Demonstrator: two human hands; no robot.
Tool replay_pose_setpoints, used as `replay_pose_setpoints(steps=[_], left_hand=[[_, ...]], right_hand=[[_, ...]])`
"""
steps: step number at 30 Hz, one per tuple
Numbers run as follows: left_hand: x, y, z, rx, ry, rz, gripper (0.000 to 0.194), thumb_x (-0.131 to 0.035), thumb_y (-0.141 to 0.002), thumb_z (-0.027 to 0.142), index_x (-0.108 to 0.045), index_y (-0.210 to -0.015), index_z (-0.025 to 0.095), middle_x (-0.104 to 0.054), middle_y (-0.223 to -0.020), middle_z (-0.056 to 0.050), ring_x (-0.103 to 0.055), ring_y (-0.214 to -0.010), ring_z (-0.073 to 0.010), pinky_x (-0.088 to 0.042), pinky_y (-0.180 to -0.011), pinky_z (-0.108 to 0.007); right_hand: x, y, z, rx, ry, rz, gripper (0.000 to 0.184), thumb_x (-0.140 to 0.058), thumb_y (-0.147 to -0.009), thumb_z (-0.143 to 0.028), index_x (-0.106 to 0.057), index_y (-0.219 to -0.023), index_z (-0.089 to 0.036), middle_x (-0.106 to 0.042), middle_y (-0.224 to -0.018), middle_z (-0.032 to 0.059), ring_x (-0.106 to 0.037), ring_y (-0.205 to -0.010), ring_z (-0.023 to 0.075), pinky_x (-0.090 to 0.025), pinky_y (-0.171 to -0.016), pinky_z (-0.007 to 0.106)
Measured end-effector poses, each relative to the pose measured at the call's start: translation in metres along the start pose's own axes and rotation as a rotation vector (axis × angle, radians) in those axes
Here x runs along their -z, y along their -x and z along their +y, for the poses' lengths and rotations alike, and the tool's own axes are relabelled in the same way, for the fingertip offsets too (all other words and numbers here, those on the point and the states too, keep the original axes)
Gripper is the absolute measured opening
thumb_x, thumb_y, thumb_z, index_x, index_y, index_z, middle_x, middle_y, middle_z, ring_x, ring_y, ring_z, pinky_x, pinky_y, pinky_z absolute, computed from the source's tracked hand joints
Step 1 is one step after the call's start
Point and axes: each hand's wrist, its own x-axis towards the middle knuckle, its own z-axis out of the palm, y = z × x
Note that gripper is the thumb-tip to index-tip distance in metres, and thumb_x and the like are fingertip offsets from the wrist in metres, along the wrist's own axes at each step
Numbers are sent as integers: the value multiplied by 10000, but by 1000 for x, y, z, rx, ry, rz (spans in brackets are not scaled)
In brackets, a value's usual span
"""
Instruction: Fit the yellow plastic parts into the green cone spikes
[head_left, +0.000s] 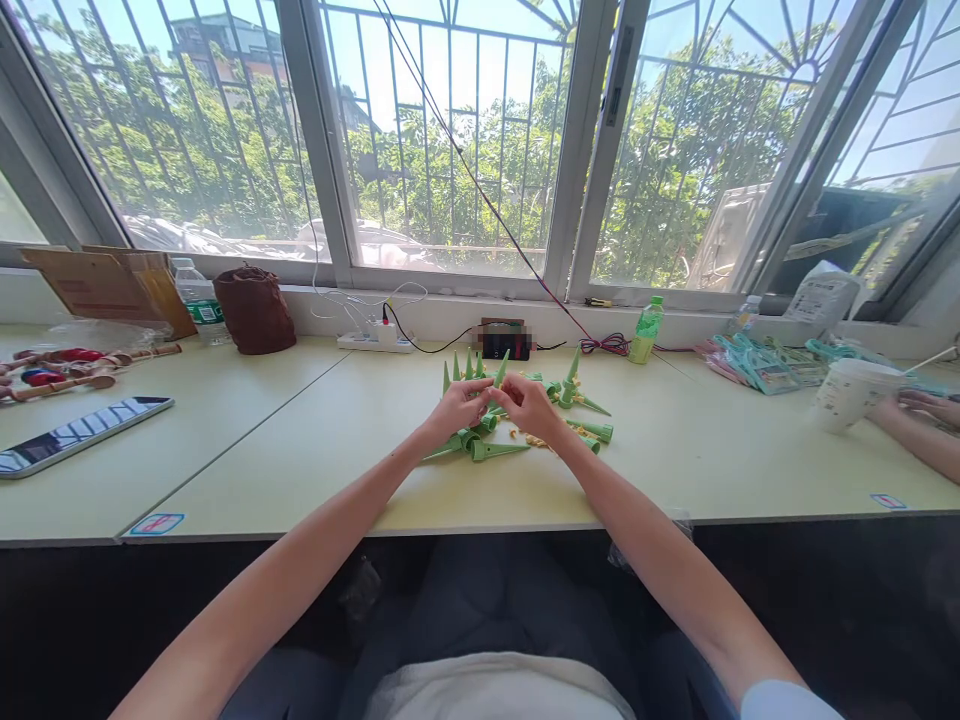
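Observation:
My left hand (457,407) and my right hand (529,406) meet above the middle of the table, fingers closed together. Between their fingertips a green plastic spike (502,369) points upward; its lower part is hidden by the fingers. Behind the left hand several similar spikes (469,365) stand upright in a row. A loose spike (499,450) lies on its side just in front of the hands. To the right, another upright spike (572,375) stands beside lying ones, and a green tube-like piece (594,431) rests nearby. Small yellow pieces (535,441) are scattered among them.
Behind the spikes stand a phone (505,343) and a power strip (375,343). A green bottle (646,330) is at right, near a cup (855,392) and another person's hand (926,408). A large phone (82,435) and wooden toys (82,368) lie left.

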Motion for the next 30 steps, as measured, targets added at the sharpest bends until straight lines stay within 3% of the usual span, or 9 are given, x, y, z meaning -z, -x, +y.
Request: replay_pose_setpoints(steps=[5, 10, 13, 17, 22, 30], left_hand=[[2, -1, 1, 13, -27, -14, 405, -634, -787, 537, -657, -882, 143, -388, -541, 48, -336, -446, -63, -252, -399, -200], [4, -6, -6, 32, -32, 6, 390, -644, -787, 537, -602, -901, 166, -435, -565, 47, -383, -451, -65, -301, -403, -192], [3, -7, -7, 26, -18, 65, 376, -656, -778, 521, -566, -881, 171, -485, -636, 33, -409, -456, -61, -321, -390, -195], [2, -6, -3, 38, 2, 109, 340, -651, -794, 481, -536, -861, 169, -503, -678, 24, -427, -456, -56, -333, -383, -196], [1, -5, 0, 62, -5, 149, 320, -639, -812, 461, -521, -862, 168, -493, -644, 35, -445, -443, -58, -318, -380, -193], [1, -6, -3, 65, -72, 221, 281, -641, -819, 412, -501, -863, 173, -563, -754, 5, -478, -423, -53, -327, -368, -203]], right_hand=[[5, -2, 3, -39, 31, -84, 455, -467, -901, -578, -461, -666, -187, -411, -539, -49, -345, -519, 92, -280, -536, 235], [12, -6, 3, -190, 27, -125, 607, -211, -994, -524, -497, -578, -185, -485, -492, 6, -470, -516, 125, -366, -621, 259], [17, -8, 10, -224, 155, -122, 517, -298, -986, -406, -537, -587, -179, -527, -504, 21, -488, -538, 132, -368, -647, 265], [22, -7, 20, -198, 335, -282, 304, -491, -847, -239, -539, -556, -164, -529, -538, 2, -433, -548, 115, -311, -569, 256], [22, -4, 23, -234, 302, -474, 159, -634, -741, -237, -638, -611, -146, -598, -589, 5, -490, -563, 105, -341, -545, 231], [21, -3, 19, -231, 299, -538, 138, -679, -719, -274, -690, -662, -149, -630, -624, 15, -510, -565, 105, -359, -537, 228]])
